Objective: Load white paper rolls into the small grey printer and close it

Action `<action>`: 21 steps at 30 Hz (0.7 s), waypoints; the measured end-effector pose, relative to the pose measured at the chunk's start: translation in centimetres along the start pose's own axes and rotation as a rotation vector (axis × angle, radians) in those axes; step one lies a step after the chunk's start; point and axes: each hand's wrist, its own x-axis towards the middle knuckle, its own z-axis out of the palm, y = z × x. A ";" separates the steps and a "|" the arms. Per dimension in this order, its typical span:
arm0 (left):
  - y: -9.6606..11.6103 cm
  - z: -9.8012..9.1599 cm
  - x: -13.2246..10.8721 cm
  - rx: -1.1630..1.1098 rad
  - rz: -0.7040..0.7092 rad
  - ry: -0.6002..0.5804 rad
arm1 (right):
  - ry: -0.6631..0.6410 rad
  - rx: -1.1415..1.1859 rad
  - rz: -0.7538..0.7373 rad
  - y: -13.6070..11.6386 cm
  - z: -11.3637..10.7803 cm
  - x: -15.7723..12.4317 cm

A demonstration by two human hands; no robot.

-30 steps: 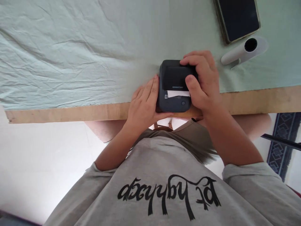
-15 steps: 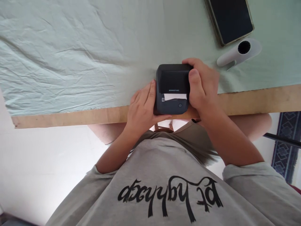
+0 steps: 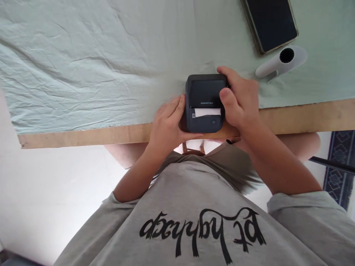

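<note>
A small dark label printer [image 3: 206, 92] sits at the near edge of the table, a white paper strip [image 3: 207, 112] showing from its slot. My left hand [image 3: 169, 123] lies along its left side, fingers together and thumb across its near side. Around the right side wraps my right hand [image 3: 241, 99], with the thumb at the lid's right edge and the fingers reaching the far right corner. The palm and some fingertips of each hand are hidden.
A smartphone [image 3: 273, 24] lies at the upper right. Just nearer is a white handheld device [image 3: 281, 63] with a round black end. Pale green cloth [image 3: 97, 74] covers the table, creased at the left. Its wooden front edge [image 3: 83, 136] runs across in front of my lap.
My right thumb has slid nearer and slightly inward over the printer's lid edge. The printer sits almost as before, and both hands stay on it. The view has shifted slightly.
</note>
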 end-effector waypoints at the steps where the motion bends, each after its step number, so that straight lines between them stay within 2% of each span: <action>1: 0.1 0.0 0.0 -0.002 -0.004 -0.008 | 0.007 0.003 -0.004 0.1 0.0 0.0; 4: 0.1 -0.1 0.0 -0.009 -0.013 -0.024 | 0.003 0.035 -0.005 0.4 0.1 -0.2; 7: 0.2 -0.1 -0.1 -0.033 0.006 0.006 | -0.060 0.112 -0.016 0.5 -0.3 -0.4; 10: 0.4 -0.1 -0.1 -0.084 0.012 0.034 | -0.127 0.140 -0.033 0.0 -1.4 -0.7; 13: 0.6 -0.1 -0.1 -0.086 -0.034 0.024 | -0.183 0.111 0.031 -1.3 -2.8 -0.7; 17: 0.5 -0.3 -0.1 -0.074 -0.020 0.016 | -0.119 0.039 0.114 -3.1 -4.1 -0.4; 21: 0.2 -0.4 0.0 -0.074 -0.013 0.005 | -0.044 0.047 0.064 -4.6 -4.3 0.7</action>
